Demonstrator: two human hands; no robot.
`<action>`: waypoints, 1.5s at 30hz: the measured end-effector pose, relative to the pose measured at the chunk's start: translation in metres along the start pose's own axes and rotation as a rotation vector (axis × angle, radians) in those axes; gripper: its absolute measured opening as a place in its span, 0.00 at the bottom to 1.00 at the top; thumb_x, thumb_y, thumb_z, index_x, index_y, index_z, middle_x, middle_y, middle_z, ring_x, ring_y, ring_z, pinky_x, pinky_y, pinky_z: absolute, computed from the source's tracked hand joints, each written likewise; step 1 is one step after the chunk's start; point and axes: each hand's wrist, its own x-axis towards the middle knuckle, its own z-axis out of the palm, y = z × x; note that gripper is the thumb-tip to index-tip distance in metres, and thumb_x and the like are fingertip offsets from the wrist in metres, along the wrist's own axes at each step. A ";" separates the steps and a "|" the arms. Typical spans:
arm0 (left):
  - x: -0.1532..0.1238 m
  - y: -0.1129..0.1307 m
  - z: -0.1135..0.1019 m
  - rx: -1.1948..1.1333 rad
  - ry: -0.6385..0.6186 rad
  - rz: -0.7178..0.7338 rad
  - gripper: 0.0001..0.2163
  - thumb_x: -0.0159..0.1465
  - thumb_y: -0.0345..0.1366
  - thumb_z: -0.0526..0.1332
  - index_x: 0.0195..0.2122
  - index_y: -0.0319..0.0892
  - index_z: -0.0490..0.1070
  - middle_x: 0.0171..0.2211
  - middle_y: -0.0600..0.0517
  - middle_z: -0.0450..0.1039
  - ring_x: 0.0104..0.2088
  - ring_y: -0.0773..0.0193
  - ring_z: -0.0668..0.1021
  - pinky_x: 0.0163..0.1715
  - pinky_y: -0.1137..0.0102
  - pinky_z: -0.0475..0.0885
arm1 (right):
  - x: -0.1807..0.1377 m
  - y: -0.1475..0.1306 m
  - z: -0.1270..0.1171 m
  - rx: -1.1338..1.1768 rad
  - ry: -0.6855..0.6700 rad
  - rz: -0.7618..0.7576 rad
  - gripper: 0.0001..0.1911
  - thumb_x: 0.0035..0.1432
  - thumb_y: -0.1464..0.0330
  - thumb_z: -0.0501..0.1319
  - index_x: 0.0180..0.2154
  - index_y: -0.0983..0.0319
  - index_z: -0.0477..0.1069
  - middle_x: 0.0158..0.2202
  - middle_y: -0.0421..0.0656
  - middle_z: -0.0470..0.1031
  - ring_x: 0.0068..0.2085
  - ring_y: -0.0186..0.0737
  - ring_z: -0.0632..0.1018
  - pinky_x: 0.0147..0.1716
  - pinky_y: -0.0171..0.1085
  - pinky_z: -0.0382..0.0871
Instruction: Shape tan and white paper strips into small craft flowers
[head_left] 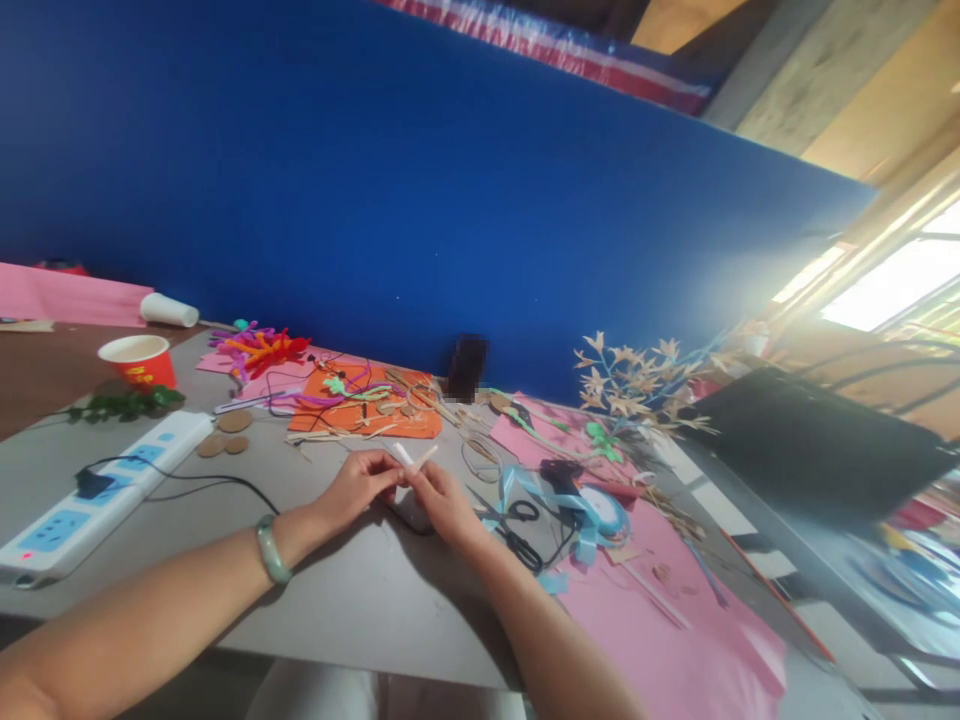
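Over the middle of the grey table, my left hand (pixel 369 478) and my right hand (pixel 442 497) meet, fingertips almost touching. Two short pale strips, one white (pixel 403 455) and one cream (pixel 426 459), stick up from the fingers and cross near their base. Each hand is closed in a pinch on them; which finger holds which strip is partly hidden. A jade-coloured bangle circles my left wrist. Black-handled scissors (pixel 517 545) lie right of my right hand, beside light blue ribbon (pixel 604 515). A dark cable passes below the hands.
At left are a white power strip (pixel 112 495), a red paper cup (pixel 139 362) and wooden discs (pixel 234 422). Pipe cleaners (pixel 262 350) and orange felt (pixel 420 415) lie behind the hands. Pink sheets (pixel 675 600) and dried stems (pixel 622 375) are right. A blue panel (pixel 420 180) stands behind.
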 end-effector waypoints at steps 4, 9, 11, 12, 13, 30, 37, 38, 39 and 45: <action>0.001 0.002 -0.001 -0.007 -0.031 0.027 0.10 0.53 0.41 0.65 0.24 0.37 0.71 0.18 0.54 0.67 0.20 0.70 0.68 0.23 0.74 0.62 | -0.003 -0.008 -0.003 0.132 -0.041 0.074 0.24 0.51 0.47 0.58 0.24 0.61 0.62 0.16 0.33 0.56 0.18 0.28 0.56 0.17 0.30 0.45; 0.002 0.003 -0.004 -0.043 -0.052 0.045 0.09 0.53 0.39 0.65 0.26 0.37 0.72 0.19 0.53 0.69 0.21 0.70 0.69 0.24 0.73 0.63 | -0.004 -0.014 -0.011 0.340 -0.039 0.209 0.24 0.49 0.47 0.60 0.23 0.60 0.58 0.15 0.31 0.52 0.17 0.25 0.50 0.14 0.29 0.38; 0.003 0.002 -0.004 -0.059 -0.048 0.044 0.09 0.53 0.39 0.65 0.26 0.37 0.72 0.20 0.53 0.69 0.21 0.69 0.70 0.25 0.73 0.64 | -0.002 -0.015 -0.015 0.420 -0.039 0.250 0.25 0.48 0.47 0.61 0.22 0.60 0.56 0.15 0.30 0.49 0.16 0.24 0.47 0.14 0.29 0.36; 0.003 0.002 -0.004 -0.065 -0.042 0.043 0.09 0.52 0.39 0.66 0.25 0.37 0.72 0.20 0.53 0.69 0.21 0.69 0.70 0.25 0.73 0.65 | -0.001 -0.014 -0.017 0.459 -0.039 0.260 0.26 0.48 0.47 0.61 0.22 0.60 0.56 0.15 0.29 0.48 0.16 0.24 0.46 0.14 0.29 0.35; 0.003 0.002 -0.004 -0.073 -0.036 0.042 0.09 0.52 0.39 0.66 0.25 0.37 0.72 0.20 0.53 0.70 0.21 0.70 0.70 0.25 0.73 0.65 | 0.000 -0.014 -0.019 0.488 -0.032 0.263 0.26 0.48 0.46 0.61 0.21 0.60 0.55 0.14 0.29 0.47 0.16 0.24 0.45 0.14 0.29 0.35; 0.004 0.000 -0.006 0.040 -0.086 0.046 0.10 0.53 0.40 0.65 0.26 0.36 0.73 0.17 0.54 0.68 0.20 0.70 0.69 0.24 0.74 0.63 | -0.002 -0.012 -0.008 0.185 -0.045 0.137 0.24 0.51 0.48 0.59 0.23 0.61 0.60 0.15 0.31 0.52 0.17 0.26 0.52 0.14 0.29 0.41; 0.004 0.003 -0.009 0.005 -0.053 0.036 0.09 0.53 0.38 0.66 0.26 0.36 0.73 0.17 0.54 0.68 0.20 0.71 0.69 0.24 0.74 0.63 | 0.006 -0.013 -0.028 0.382 0.042 0.215 0.26 0.52 0.46 0.56 0.21 0.59 0.51 0.14 0.29 0.46 0.15 0.25 0.45 0.14 0.30 0.35; 0.004 0.002 -0.009 -0.011 -0.047 0.040 0.10 0.53 0.39 0.66 0.26 0.36 0.73 0.18 0.54 0.68 0.20 0.71 0.69 0.24 0.74 0.64 | 0.006 -0.013 -0.029 0.334 0.040 0.200 0.26 0.53 0.45 0.55 0.21 0.59 0.52 0.14 0.29 0.46 0.15 0.25 0.45 0.13 0.30 0.36; 0.004 0.002 -0.009 -0.024 -0.043 0.043 0.10 0.52 0.39 0.66 0.26 0.36 0.73 0.18 0.54 0.68 0.20 0.70 0.69 0.25 0.73 0.64 | 0.006 -0.012 -0.029 0.262 0.027 0.175 0.25 0.52 0.45 0.56 0.22 0.59 0.54 0.14 0.29 0.48 0.15 0.26 0.47 0.14 0.29 0.38; 0.005 -0.004 -0.007 0.009 -0.069 0.032 0.13 0.53 0.43 0.65 0.26 0.36 0.73 0.19 0.53 0.69 0.20 0.70 0.69 0.22 0.74 0.62 | -0.002 -0.013 -0.014 -0.202 -0.062 -0.066 0.22 0.56 0.50 0.55 0.29 0.63 0.68 0.23 0.39 0.66 0.25 0.33 0.66 0.23 0.32 0.58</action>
